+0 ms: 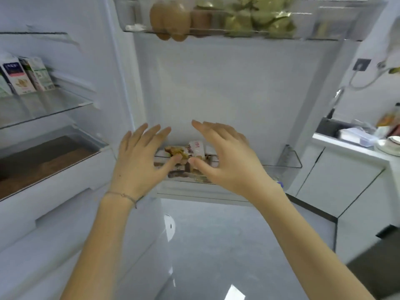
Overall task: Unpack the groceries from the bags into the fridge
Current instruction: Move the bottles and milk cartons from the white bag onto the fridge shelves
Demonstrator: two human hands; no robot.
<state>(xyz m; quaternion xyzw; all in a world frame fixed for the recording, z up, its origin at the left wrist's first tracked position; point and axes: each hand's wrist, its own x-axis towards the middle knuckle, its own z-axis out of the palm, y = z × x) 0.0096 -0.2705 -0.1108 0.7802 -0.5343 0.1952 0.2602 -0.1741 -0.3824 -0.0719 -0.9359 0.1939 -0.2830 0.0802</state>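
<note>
1. Snack packets (194, 148): a small stack of printed wrappers lying in the lower door bin (290, 161) of the open fridge, toward its left end. The print is too blurred to read.
2. Handling, our guess: light, soft film wrappers, a bit slick, with contents that probably crush. We would take the stack by its two short ends, or nudge it flat with the thumbs, rather than squeeze the middle. The bin's clear front wall looks low, so a loose packet could tip out.
3. Left hand (138, 161): fingers straight and spread above the bin, thumb tip touching the top of the packets. It holds nothing.
4. Right hand (225, 161): much the same posture, fingers straight and close together, thumb against the right side of the packets. We see no grasp.
5. Upper door bin (134, 29): brown rounded fruit (171, 18) at its left, green wrapped produce (259, 20) beside it.
6. Fridge interior at left: cartons (19, 76) upright on a glass shelf (43, 109), with a drawer (54, 152) below.
7. Far right: a kitchen counter (346, 148) with dishes, well apart from the door. No bags in view.
</note>
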